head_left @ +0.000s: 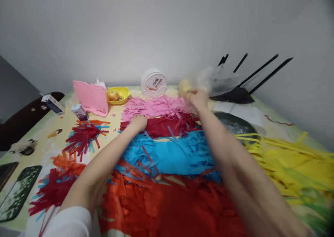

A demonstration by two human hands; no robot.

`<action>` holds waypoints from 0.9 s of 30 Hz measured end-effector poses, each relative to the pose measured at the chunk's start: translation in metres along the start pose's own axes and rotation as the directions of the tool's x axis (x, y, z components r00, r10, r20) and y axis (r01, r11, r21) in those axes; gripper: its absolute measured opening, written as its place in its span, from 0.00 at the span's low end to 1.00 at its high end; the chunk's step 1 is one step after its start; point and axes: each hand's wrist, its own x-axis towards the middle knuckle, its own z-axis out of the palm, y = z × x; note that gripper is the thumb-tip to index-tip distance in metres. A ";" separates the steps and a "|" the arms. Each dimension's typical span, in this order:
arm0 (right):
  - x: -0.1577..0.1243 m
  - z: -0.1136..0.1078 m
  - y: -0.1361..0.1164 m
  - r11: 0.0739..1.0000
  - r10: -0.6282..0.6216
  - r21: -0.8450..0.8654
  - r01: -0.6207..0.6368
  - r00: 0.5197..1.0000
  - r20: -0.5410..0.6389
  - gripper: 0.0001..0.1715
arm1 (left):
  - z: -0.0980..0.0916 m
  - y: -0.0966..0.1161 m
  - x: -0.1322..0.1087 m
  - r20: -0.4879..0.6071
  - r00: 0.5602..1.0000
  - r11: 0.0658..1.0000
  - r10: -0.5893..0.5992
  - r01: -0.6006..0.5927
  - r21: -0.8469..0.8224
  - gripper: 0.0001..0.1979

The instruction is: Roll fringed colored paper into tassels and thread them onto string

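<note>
Crimson fringe [165, 127] lies under the curled left hand [140, 122]; right hand [199, 98] meets a blurred yellow object [184, 86]; I cannot tell either's grip.

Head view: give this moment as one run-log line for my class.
left hand: at pink strips and dark red strips | right hand: at blurred yellow thing by clear bag, grip unclear | nearer camera: blue strips

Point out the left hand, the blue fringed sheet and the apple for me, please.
Left hand [140, 123]: head view, back of hand.
Blue fringed sheet [174, 157]: head view, flat middle.
Apple [113, 96]: head view, front side.
</note>
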 end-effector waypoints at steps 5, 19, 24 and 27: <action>-0.015 0.025 -0.039 0.973 -0.222 -0.047 0.227 0.971 0.093 0.17 | -0.009 0.000 0.008 0.034 0.999 1.000 -0.009 0.008 0.011 0.18; -0.008 0.044 -0.042 0.895 -0.389 -0.160 0.417 0.903 0.183 0.17 | -0.019 -0.005 0.016 0.026 0.999 1.000 -0.023 0.023 -0.016 0.13; -0.001 0.043 -0.045 0.928 -0.327 -0.124 0.350 0.929 0.171 0.15 | -0.029 -0.001 0.029 -0.088 0.996 0.999 -0.017 0.012 -0.051 0.14; 0.004 0.043 -0.041 0.948 -0.286 -0.086 0.305 0.941 0.182 0.14 | -0.031 0.006 0.035 -0.176 0.984 0.998 -0.004 -0.007 -0.059 0.16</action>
